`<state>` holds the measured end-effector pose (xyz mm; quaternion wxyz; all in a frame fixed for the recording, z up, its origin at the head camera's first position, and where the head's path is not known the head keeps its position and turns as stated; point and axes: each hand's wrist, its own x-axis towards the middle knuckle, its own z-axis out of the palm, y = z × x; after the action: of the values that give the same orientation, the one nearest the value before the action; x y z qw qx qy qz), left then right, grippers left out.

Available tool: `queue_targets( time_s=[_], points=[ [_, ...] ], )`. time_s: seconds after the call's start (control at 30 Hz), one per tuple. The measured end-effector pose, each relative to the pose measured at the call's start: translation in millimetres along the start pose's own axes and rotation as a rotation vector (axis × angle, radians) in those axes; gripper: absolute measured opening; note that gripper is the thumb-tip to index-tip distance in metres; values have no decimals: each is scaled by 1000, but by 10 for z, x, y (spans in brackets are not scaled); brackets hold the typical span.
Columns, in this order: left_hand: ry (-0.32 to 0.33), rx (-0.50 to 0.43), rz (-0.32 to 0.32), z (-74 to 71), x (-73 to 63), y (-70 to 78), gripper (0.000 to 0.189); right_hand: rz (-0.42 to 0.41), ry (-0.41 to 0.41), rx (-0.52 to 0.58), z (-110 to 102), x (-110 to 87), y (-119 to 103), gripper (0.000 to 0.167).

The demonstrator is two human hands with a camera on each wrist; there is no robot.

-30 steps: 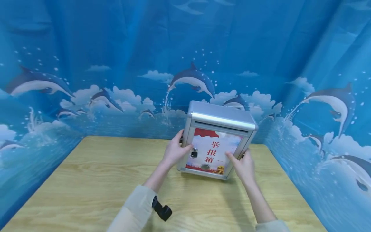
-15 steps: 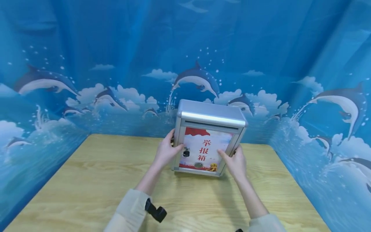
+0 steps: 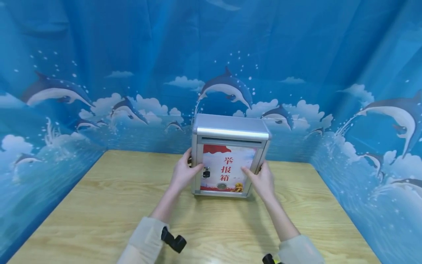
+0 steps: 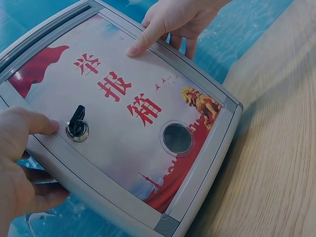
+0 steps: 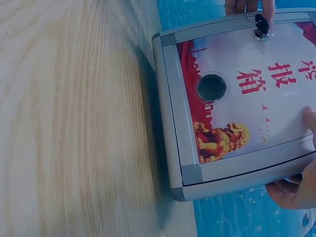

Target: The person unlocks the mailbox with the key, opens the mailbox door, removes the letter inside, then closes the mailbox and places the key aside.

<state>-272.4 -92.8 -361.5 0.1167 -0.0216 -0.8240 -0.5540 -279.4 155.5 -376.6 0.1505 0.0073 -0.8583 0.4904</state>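
Between both hands is a silver metal report box (image 3: 230, 132) with a slot under its lid and a front panel bearing red Chinese characters. My left hand (image 3: 185, 172) grips its left side, thumb on the front frame beside the lock and key (image 4: 78, 126), fingers round the side. On the opposite side my right hand (image 3: 262, 180) holds it, thumb pressed on the printed panel (image 5: 266, 98). A round window (image 4: 177, 138) sits low on the panel. The box's bottom edge is close over the table, with a shadow beneath it.
A wooden table (image 3: 125, 205) spreads out under the arms. Blue curtains (image 3: 148, 73) printed with dolphins and clouds stand behind and along both sides. Black wrist cameras (image 3: 174, 242) are strapped at the sleeves.
Both hands have carried the box leftward in the head view, and it now stands less tilted. The grip on both sides stays the same; the view has shifted slightly.
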Motion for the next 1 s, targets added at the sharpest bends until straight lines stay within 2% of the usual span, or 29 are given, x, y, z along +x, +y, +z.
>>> queue_targets(
  time_s=[0.47, 1.0],
  points=[
    [-1, -17, -9, -70, 68, -72, 70, -22, -24, 20, 102, 83, -9, 71],
    [6, -11, -7, -26, 76, -201, 69, -29, -25, -2, 180, 100, 76, 72]
  ],
)
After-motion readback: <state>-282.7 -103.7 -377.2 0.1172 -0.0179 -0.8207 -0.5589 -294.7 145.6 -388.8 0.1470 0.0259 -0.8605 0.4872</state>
